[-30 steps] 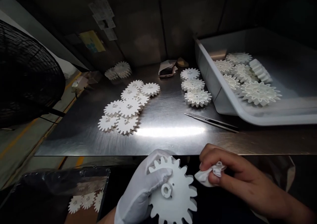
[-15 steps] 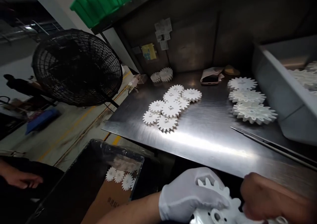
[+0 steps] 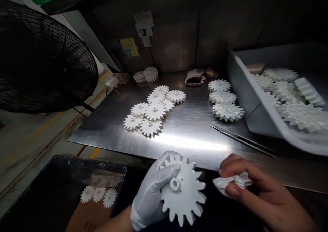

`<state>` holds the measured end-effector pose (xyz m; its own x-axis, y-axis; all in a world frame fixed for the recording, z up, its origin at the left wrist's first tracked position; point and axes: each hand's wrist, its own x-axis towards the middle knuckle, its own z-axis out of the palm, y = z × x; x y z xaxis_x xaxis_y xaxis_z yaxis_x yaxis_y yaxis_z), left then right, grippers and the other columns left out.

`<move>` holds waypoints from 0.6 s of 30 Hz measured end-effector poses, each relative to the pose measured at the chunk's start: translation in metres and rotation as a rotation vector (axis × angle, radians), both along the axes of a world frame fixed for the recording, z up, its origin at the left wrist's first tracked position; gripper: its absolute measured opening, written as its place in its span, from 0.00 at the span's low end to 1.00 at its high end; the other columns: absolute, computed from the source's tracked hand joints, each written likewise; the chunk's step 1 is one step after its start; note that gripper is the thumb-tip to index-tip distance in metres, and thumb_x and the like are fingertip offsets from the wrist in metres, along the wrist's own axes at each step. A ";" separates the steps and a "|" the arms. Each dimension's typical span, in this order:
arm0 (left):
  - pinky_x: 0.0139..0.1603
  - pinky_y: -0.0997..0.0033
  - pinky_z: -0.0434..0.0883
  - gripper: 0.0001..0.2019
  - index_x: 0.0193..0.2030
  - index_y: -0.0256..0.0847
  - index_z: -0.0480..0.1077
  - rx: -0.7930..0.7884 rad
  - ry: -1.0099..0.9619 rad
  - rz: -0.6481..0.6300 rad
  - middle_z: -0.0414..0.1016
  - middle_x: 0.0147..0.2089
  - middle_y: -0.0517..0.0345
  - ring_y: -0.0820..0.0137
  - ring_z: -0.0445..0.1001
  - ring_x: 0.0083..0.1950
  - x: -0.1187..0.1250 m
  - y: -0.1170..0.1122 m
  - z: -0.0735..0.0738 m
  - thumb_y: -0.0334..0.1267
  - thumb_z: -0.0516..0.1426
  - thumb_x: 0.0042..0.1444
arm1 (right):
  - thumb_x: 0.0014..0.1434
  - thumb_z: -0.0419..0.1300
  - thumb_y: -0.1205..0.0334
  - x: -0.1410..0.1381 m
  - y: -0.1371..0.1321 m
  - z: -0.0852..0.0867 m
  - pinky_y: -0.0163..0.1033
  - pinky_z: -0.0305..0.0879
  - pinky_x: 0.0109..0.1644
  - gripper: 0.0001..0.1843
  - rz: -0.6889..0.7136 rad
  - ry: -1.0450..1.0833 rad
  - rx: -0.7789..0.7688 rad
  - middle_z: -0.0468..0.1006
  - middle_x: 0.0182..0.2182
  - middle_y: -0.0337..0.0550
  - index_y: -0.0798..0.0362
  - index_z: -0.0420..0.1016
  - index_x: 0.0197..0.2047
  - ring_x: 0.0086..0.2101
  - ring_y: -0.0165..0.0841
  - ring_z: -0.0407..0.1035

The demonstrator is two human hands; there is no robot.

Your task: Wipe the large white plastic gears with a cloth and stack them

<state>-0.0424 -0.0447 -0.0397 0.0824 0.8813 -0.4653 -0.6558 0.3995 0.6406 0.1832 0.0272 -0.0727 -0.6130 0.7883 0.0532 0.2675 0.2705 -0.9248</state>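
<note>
In a white glove, my left hand (image 3: 151,191) grips a large white plastic gear (image 3: 188,191) by its left side, thumb across its face beside the raised hub. The gear is tilted towards me, in front of the table edge. My bare right hand (image 3: 258,187) pinches a crumpled white cloth (image 3: 230,184) between thumb and fingers, a little right of the gear and apart from it. Beyond my hands, a cluster of white gears (image 3: 155,111) lies on the metal table (image 3: 189,122). A pair of tweezers (image 3: 242,140) rests on the table past my right hand.
Stacked gears (image 3: 227,111) stand beside a grey bin (image 3: 261,98) holding more gears. A phone with paper (image 3: 194,77) lies at the back. Left are a black fan (image 3: 46,61) and, below the table, a lined box (image 3: 61,163) with cardboard and gears.
The view has swung right. The gear has come up more fully into sight in my left hand, and my right hand has moved off it, showing the cloth.
</note>
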 end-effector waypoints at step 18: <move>0.39 0.68 0.69 0.08 0.38 0.33 0.70 0.131 0.141 0.021 0.71 0.33 0.53 0.66 0.73 0.35 -0.011 -0.009 -0.011 0.35 0.60 0.53 | 0.60 0.59 0.57 -0.034 0.007 0.006 0.34 0.68 0.36 0.06 0.304 0.140 -0.233 0.73 0.32 0.42 0.48 0.73 0.34 0.33 0.34 0.71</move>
